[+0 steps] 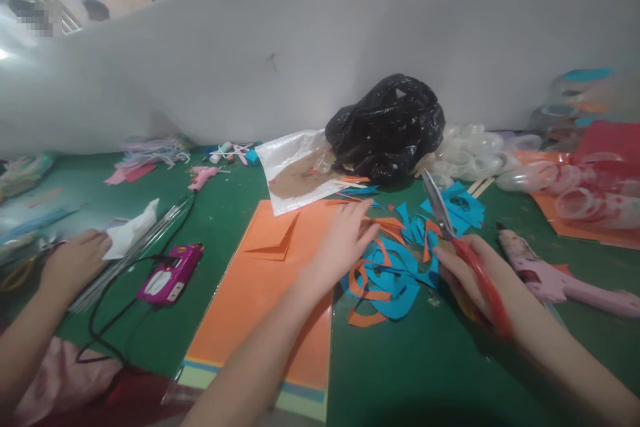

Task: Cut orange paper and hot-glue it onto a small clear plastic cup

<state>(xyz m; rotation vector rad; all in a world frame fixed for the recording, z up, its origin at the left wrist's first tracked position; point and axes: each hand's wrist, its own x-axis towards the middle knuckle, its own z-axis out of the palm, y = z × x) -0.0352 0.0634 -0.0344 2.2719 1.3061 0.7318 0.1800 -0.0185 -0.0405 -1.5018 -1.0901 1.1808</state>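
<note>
My right hand point(465, 273) is wrapped around the handles of a pair of scissors point(440, 210); the red handle shows over my fingers and the metal blades point up and away. Just below the blades lie several blue paper scraps point(395, 280), with curved orange paper scraps point(357, 280) mixed in. My left hand point(347, 237) is open, fingers stretched forward, beside these scraps. It reaches over the right side of a stack of orange paper point(250, 300). A folded orange piece point(273, 240) rests on that stack.
A black plastic bag point(390, 127) and a white bag with brown contents point(300, 173) stand at the back. Right of me are a pink glue gun point(560, 280) and clear plastic cups point(595, 203). At left, another person's hand point(80, 257) is near a purple power strip point(170, 273) with a black cord.
</note>
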